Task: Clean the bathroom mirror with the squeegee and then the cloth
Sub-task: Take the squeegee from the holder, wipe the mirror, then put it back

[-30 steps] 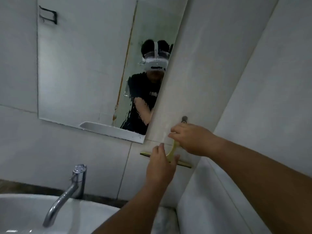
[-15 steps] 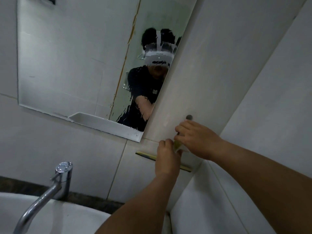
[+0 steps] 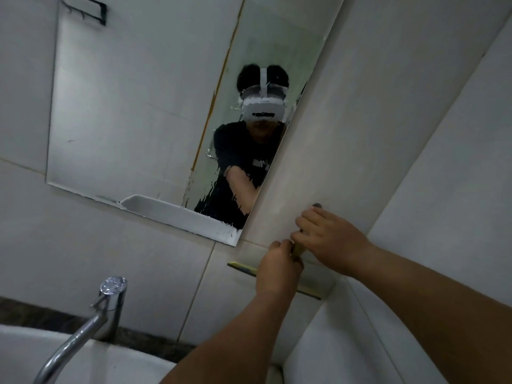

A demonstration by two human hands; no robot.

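A yellow squeegee point(image 3: 243, 268) hangs against the tiled wall, below and to the right of the mirror point(image 3: 144, 112). Its blade runs across behind my hands, and its handle rises between them. My left hand point(image 3: 277, 268) grips the handle from below. My right hand point(image 3: 329, 239) holds the top of the handle, just under a dark wall hook point(image 3: 317, 205). The mirror's lower right part is streaked with water. No cloth is in view.
A chrome faucet point(image 3: 106, 309) stands over a white sink point(image 3: 91, 364) at the lower left. A tiled side wall point(image 3: 429, 189) closes in on the right, forming a corner by the squeegee. A black rack point(image 3: 86, 9) shows in the mirror's top left.
My left hand has risen from the blade up to the handle and closed around it. My right hand stays at the top of the handle. The view has shifted slightly.
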